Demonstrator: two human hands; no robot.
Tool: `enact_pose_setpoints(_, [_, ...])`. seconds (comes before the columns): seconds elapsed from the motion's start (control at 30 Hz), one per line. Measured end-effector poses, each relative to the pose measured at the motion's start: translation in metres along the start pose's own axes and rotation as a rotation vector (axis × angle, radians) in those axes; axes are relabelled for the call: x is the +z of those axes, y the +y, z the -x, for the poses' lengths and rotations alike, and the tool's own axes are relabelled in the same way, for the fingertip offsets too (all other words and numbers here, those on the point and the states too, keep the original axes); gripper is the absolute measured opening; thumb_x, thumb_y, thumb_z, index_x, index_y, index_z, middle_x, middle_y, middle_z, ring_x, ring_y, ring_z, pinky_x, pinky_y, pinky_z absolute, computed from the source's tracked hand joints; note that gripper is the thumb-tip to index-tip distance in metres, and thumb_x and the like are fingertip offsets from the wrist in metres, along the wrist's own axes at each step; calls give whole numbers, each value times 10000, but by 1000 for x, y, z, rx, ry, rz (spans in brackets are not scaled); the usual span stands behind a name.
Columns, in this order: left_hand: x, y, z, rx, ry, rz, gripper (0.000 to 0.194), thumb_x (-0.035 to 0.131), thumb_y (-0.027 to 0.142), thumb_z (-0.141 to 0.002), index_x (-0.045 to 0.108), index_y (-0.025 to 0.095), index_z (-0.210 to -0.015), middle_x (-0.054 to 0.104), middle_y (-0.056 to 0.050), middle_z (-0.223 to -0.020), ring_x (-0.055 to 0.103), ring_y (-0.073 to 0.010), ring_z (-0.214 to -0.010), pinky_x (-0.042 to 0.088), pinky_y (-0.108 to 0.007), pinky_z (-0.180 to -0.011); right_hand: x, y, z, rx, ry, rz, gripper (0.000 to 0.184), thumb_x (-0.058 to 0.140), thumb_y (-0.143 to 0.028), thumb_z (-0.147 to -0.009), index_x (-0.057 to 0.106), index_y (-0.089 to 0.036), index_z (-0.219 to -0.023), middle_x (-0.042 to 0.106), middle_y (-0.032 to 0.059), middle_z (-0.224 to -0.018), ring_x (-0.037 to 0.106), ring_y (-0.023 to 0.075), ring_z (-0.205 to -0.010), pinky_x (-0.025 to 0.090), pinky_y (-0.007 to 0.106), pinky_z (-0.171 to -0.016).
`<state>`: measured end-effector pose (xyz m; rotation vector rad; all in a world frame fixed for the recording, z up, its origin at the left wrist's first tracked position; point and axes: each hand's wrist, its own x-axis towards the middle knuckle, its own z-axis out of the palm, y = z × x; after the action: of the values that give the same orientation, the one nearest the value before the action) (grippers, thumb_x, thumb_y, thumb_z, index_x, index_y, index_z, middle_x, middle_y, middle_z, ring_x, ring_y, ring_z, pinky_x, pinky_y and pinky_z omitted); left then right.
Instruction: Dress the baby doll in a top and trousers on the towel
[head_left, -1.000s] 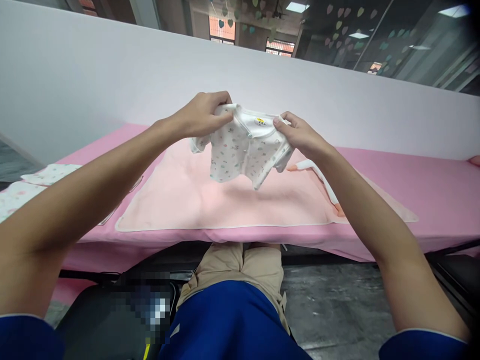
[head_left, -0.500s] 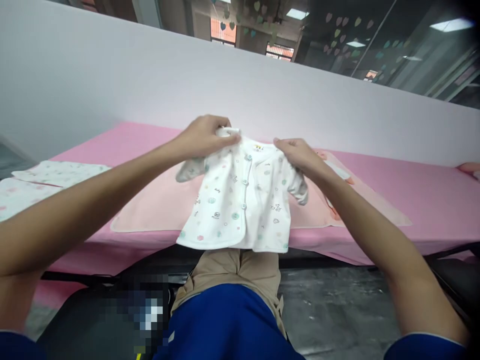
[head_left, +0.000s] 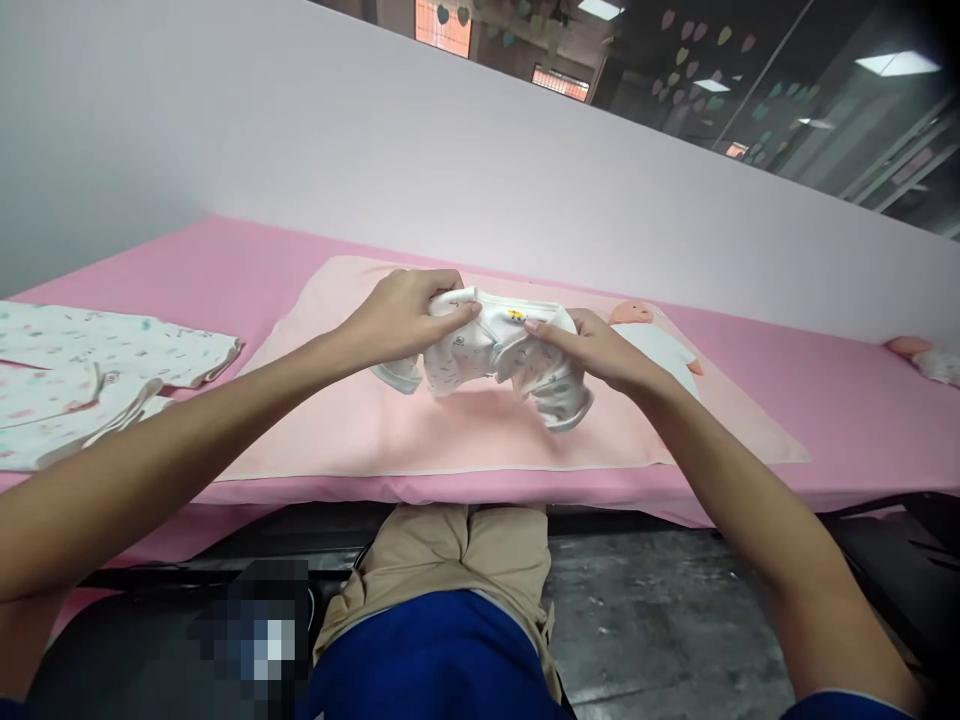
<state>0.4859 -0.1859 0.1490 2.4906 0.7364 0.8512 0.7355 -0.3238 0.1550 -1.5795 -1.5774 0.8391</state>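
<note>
A small white baby shirt (head_left: 491, 355) with pastel prints and a yellow neck label is bunched up just above a pale pink mat (head_left: 465, 430). My left hand (head_left: 401, 315) pinches the shirt's left shoulder, fingers closed on the cloth. My right hand (head_left: 589, 345) grips its right shoulder the same way. One sleeve hangs down at the right, near the mat. A small doll (head_left: 656, 335) in white lies on the mat behind my right hand, partly hidden by it.
The mat lies on a pink-covered table (head_left: 847, 420) against a white wall. Printed baby clothes (head_left: 90, 365) lie flat at the table's left end. Another small doll (head_left: 926, 360) lies at the far right. My knees are under the table's front edge.
The shirt hung spread out past the table's front edge half a second ago; now both hands have carried it forward over the mat, lower and crumpled. The camera has tilted down.
</note>
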Motion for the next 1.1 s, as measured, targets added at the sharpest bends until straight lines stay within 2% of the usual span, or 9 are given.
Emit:
enact_pose_setpoints(0.17, [-7,28,11,-5,57,-37,331,602,494,-959,638,201,-810,663,-32,-756,556,-180,-697,347,-324,-659,29,-9,9,153,183,-293,381,800,-574,-941,809,-193,-966,825,99,-1022,755,265,-953,577,359,-841])
enact_pose_setpoints(0.33, [-27,60,28,-14,38,-103,329,598,482,-963,648,197,-806,668,-50,-763,558,-189,-691,341,-333,-663,40,-28,30,232,166,-454,361,755,-541,-993,801,-191,-1073,829,100,-1112,754,259,-1021,579,330,-824])
enact_pose_setpoints(0.43, [-35,67,35,3,15,-147,343,583,492,-978,654,196,-819,690,-59,-789,568,-194,-696,343,-337,-667,42,-35,41,199,142,-472,348,772,-520,-982,801,-192,-1093,830,93,-1123,751,264,-1070,581,333,-872])
enact_pose_setpoints(0.57, [-39,65,42,7,4,-170,349,564,493,-994,682,196,-855,712,-67,-823,598,-204,-717,359,-337,-678,44,-37,54,157,155,-391,394,781,-568,-955,807,-188,-1056,832,88,-1094,744,280,-1080,575,352,-901])
enact_pose_setpoints(0.73, [-34,64,49,-7,-7,-169,365,551,501,-1000,682,197,-845,695,-63,-789,595,-205,-703,359,-340,-682,50,-35,65,82,207,-234,499,761,-678,-942,810,-186,-1008,825,84,-1047,735,270,-1014,552,342,-848])
enact_pose_setpoints(0.83, [-28,66,53,-6,-8,-151,372,550,517,-1000,671,201,-848,691,-58,-792,596,-209,-715,361,-342,-687,54,-33,69,31,213,-193,528,751,-707,-940,812,-192,-1044,816,73,-1038,722,255,-996,537,329,-814])
enact_pose_setpoints(0.97, [-19,71,56,-14,-28,-94,364,543,517,-1018,641,203,-864,697,-58,-837,609,-217,-771,380,-344,-712,56,-34,74,-13,141,-203,547,718,-711,-967,794,-188,-1106,795,74,-1056,698,233,-972,532,333,-814])
enact_pose_setpoints(1.1, [-12,82,60,-18,-48,-5,374,509,512,-1060,586,205,-861,659,-49,-830,578,-207,-776,394,-347,-721,60,-36,79,-65,34,-282,506,705,-666,-1000,757,-213,-1220,780,67,-1128,689,232,-1052,555,359,-914])
